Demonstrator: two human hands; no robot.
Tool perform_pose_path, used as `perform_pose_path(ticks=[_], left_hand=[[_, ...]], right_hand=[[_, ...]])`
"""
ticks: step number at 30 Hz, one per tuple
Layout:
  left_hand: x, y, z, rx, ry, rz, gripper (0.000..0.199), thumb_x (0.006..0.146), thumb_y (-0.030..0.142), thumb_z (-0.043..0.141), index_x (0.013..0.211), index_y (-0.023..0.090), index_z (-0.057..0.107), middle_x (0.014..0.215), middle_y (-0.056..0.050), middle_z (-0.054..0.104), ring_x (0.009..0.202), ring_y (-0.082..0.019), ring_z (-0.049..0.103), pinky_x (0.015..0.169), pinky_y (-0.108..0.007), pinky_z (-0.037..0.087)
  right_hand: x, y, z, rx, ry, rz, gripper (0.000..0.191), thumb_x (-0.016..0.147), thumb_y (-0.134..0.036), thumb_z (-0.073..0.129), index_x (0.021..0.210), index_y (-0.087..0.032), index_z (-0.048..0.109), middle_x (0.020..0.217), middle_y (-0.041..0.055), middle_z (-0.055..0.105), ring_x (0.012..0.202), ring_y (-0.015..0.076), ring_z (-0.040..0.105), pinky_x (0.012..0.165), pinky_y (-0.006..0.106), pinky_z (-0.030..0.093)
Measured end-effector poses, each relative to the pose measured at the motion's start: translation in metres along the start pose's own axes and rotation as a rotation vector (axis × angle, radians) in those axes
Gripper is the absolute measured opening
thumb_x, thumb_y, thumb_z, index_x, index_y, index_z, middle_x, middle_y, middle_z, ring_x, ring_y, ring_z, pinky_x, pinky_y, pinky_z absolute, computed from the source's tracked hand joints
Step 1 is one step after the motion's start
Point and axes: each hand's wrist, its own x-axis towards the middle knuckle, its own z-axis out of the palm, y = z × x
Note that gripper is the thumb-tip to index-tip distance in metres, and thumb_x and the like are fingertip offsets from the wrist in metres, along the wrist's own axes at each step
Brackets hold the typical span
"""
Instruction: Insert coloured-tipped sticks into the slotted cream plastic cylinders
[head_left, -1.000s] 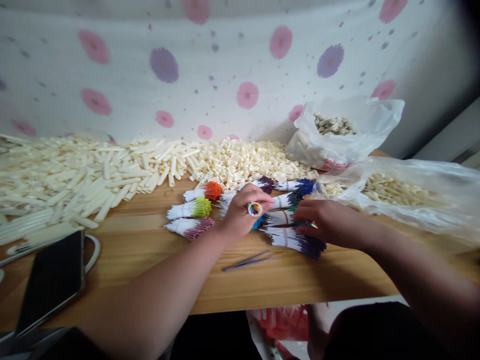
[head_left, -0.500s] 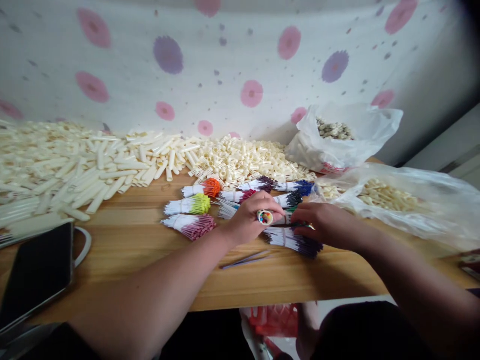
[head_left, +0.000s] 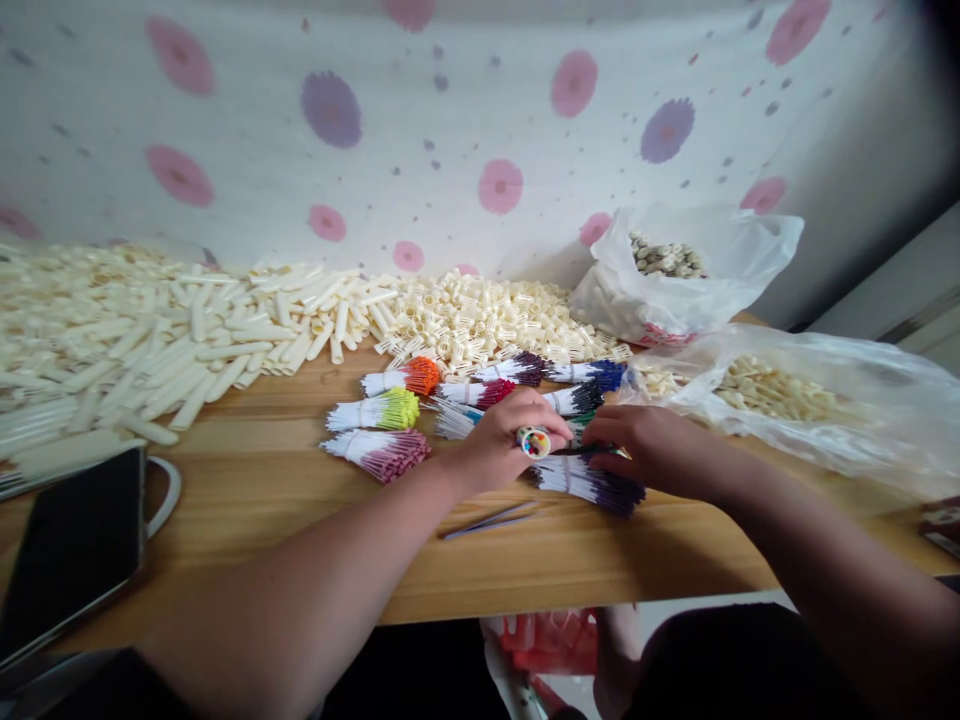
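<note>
My left hand (head_left: 504, 437) is closed round a white tube (head_left: 535, 443) whose open end, with several coloured bits inside, faces me. To its right, my right hand (head_left: 649, 447) has its fingers bent over thin refills with coloured tips (head_left: 613, 452) at the far end of the tube. Beneath and around both hands lie banded bundles of white refills: purple (head_left: 589, 483), black (head_left: 577, 398), blue (head_left: 592, 373), crimson (head_left: 480, 392) and green, which is mostly hidden. Farther left are orange (head_left: 405, 376), yellow (head_left: 377, 409) and pink (head_left: 380, 453) bundles.
Cream barrels (head_left: 187, 340) and short cream parts (head_left: 480, 315) are heaped along the back. Two plastic bags of small parts, one upright (head_left: 675, 300) and one flat (head_left: 847, 400), stand right. A black phone (head_left: 75, 550) lies left; loose thin rods (head_left: 491, 521) lie near the front.
Both hands stay in nearly the same place. The open end of the tube has tilted slightly in my left hand, and the whole view has shifted a little.
</note>
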Motion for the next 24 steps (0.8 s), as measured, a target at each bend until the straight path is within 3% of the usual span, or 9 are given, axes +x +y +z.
perform_pose_path(ticks=[18,24], left_hand=[[0.002,0.002,-0.002,0.014,0.016,0.025,0.008,0.082,0.014,0.06,0.085,0.018,0.066,0.082,-0.004,0.062,0.081,-0.014,0.056,0.076,-0.029,0.046],[0.001,0.001,-0.001,0.039,0.002,0.072,0.009,0.082,0.014,0.059,0.086,0.018,0.066,0.082,-0.005,0.062,0.083,-0.015,0.056,0.078,-0.032,0.046]], right_hand=[[-0.006,0.0,-0.002,-0.017,-0.017,0.013,0.015,0.085,-0.024,0.054,0.095,-0.021,0.064,0.089,0.004,0.063,0.076,0.0169,0.059,0.066,0.026,0.041],[-0.016,0.002,0.0,-0.03,0.043,0.034,0.014,0.084,-0.023,0.054,0.094,-0.021,0.064,0.089,0.0044,0.062,0.076,0.017,0.059,0.065,0.026,0.042]])
